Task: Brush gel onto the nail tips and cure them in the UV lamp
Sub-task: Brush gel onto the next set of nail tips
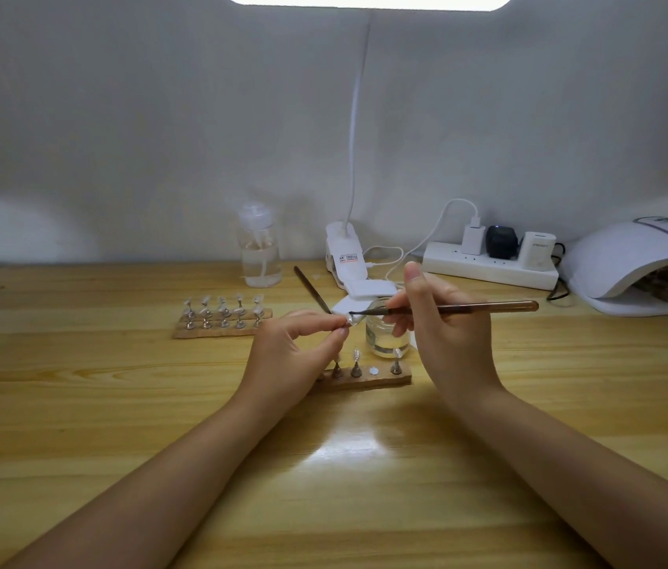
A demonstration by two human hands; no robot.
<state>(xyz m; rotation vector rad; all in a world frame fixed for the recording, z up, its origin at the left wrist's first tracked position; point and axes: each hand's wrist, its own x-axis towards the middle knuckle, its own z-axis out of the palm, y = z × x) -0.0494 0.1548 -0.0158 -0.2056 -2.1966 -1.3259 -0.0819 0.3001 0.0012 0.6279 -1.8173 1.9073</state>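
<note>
left hand (297, 347) pinches nail tip (353, 320) on its stand | right hand (443, 326) pinches brush (447, 309), bristles on tip | UV lamp (648, 260) at 2 o'clock | risk: shaky pinch smears gel

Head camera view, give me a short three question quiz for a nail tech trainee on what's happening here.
1. True or false: the right hand holds the brush with its bristles at the nail tip pinched in the left hand.
2. Multiple choice: where is the UV lamp? A, far right of the table; B, beside the spray bottle; C, in front of the left forearm.
3. Fill in: on the near wooden strip, one round magnet spot stands ____, with no holder on it.

Key: 1 true; 2 A; 3 empty.
</note>
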